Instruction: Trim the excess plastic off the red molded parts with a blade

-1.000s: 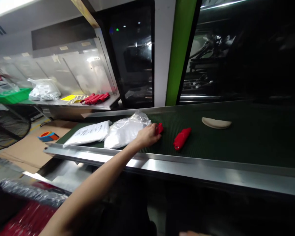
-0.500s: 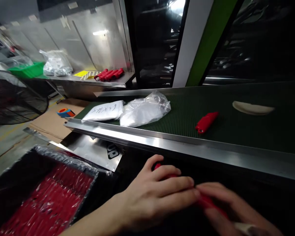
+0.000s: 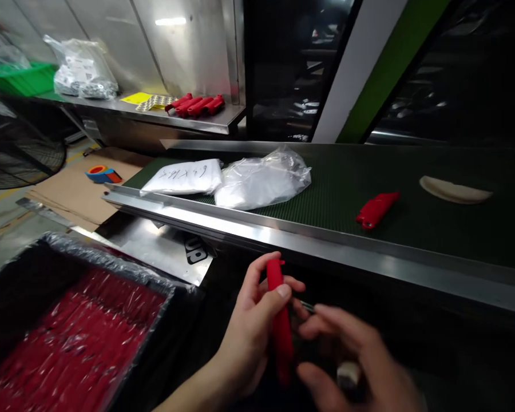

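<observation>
Plastic film lined a dark bin (image 3: pixel 8 297) at the lower left, and red parts (image 3: pixel 72 349) lay packed inside it. Behind it, cardboard on the floor carried an orange and blue tape roll (image 3: pixel 99 173), and a fan guard (image 3: pixel 17 154) stood at the far left. On the steel shelf (image 3: pixel 223 123) further back sat a green tray (image 3: pixel 21 80), a bag of small pieces (image 3: pixel 79 71), yellow sheets (image 3: pixel 148 101) and a row of red handles (image 3: pixel 196 105).

Nearer the middle, the green conveyor belt (image 3: pixel 433 229) held a white written-on bag (image 3: pixel 184 176) touching a clear plastic bag (image 3: pixel 261 182). Below the belt's steel rail (image 3: pixel 309 243), the left hand (image 3: pixel 249 332) rose from the bottom edge with its wrist bent upward, fingers and thumb closed round a red handle (image 3: pixel 278 320) held nearly upright, its top end poking out above the thumb. Just beside it, the right hand (image 3: pixel 352 360) came in palm-down and blurred, fingers curled, one fingertip close to the handle's side; something small and pale showed under it, though whether it gripped that piece I cannot tell.

To the right on the belt, another red piece (image 3: pixel 376 209) lay tilted, well apart from a pale flat sliver (image 3: pixel 455 190) near the far right edge
</observation>
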`<state>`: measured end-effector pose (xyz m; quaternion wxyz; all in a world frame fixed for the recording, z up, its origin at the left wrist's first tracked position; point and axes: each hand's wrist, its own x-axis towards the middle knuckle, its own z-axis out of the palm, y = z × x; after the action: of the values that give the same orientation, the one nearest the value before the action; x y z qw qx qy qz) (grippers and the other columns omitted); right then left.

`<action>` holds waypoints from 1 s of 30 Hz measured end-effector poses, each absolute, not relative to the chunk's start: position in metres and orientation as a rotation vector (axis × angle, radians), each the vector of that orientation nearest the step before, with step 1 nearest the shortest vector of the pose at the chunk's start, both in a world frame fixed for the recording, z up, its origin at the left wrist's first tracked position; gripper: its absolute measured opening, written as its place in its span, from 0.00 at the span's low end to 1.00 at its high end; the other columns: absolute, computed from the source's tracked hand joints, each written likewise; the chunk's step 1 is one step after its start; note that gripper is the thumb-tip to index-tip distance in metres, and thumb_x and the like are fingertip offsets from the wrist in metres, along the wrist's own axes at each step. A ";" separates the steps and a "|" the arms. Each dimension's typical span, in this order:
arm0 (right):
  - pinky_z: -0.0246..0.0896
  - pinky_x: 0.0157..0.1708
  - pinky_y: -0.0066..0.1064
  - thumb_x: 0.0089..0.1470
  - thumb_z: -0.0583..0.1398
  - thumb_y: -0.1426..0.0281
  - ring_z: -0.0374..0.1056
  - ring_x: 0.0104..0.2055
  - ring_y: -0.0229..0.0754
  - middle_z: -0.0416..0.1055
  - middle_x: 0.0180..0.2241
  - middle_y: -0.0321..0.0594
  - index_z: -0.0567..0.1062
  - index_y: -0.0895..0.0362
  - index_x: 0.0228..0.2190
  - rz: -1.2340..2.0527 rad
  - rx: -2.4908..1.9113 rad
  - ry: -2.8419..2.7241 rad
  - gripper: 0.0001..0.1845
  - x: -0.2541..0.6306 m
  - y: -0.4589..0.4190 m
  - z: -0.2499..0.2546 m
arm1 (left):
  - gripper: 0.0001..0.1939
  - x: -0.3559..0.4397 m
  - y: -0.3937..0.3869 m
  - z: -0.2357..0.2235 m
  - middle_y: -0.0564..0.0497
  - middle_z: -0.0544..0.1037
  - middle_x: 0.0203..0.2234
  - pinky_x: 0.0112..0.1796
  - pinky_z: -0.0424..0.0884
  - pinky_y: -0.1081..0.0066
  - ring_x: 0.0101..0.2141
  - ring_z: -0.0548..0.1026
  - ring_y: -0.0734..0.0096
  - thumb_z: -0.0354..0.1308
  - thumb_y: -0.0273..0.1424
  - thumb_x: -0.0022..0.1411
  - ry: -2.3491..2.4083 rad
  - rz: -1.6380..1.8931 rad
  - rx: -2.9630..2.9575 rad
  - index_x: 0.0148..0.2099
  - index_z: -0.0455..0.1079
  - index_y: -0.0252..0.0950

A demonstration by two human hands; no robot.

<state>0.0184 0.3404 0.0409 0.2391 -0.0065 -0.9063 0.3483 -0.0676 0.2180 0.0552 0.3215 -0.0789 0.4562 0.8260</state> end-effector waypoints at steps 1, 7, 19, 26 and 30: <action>0.72 0.30 0.19 0.59 0.60 0.58 0.75 0.33 0.36 0.76 0.38 0.40 0.66 0.55 0.54 0.973 0.006 -2.503 0.25 0.017 0.349 0.043 | 0.19 -0.068 0.214 0.054 0.50 0.74 0.41 0.25 0.71 0.76 0.30 0.73 0.74 0.60 0.35 0.61 1.214 2.132 -0.202 0.54 0.62 0.43; 0.70 0.44 0.22 0.61 0.57 0.76 0.72 0.47 0.37 0.72 0.48 0.39 0.71 0.52 0.52 0.915 0.252 -2.556 0.19 0.000 0.373 0.052 | 0.15 -0.059 0.192 0.046 0.50 0.74 0.39 0.16 0.63 0.82 0.25 0.71 0.76 0.58 0.38 0.61 1.150 2.020 -0.167 0.48 0.66 0.39; 0.64 0.47 0.36 0.57 0.57 0.82 0.68 0.48 0.42 0.72 0.47 0.42 0.72 0.58 0.51 0.619 0.441 -2.546 0.21 -0.005 0.360 0.064 | 0.20 -0.051 0.185 0.045 0.51 0.73 0.21 0.14 0.60 0.76 0.15 0.64 0.74 0.49 0.46 0.62 1.138 1.953 -0.092 0.47 0.69 0.38; 0.66 0.44 0.34 0.56 0.58 0.80 0.70 0.47 0.42 0.73 0.47 0.42 0.72 0.58 0.53 0.513 0.533 -2.538 0.22 -0.004 0.369 0.062 | 0.22 -0.051 0.185 0.046 0.50 0.73 0.19 0.14 0.59 0.78 0.14 0.65 0.75 0.50 0.47 0.61 1.118 1.954 -0.095 0.48 0.68 0.36; 0.67 0.44 0.35 0.56 0.58 0.80 0.70 0.48 0.43 0.73 0.48 0.42 0.71 0.57 0.54 0.501 0.548 -2.541 0.24 -0.002 0.372 0.061 | 0.22 -0.051 0.185 0.046 0.50 0.74 0.19 0.13 0.60 0.78 0.13 0.64 0.75 0.51 0.47 0.60 1.104 1.946 -0.102 0.47 0.68 0.36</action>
<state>-0.0022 0.3722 0.0612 0.2446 0.2007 -0.9307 0.1836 -0.0511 0.1852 0.0463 0.4358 -0.0409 0.4437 0.7820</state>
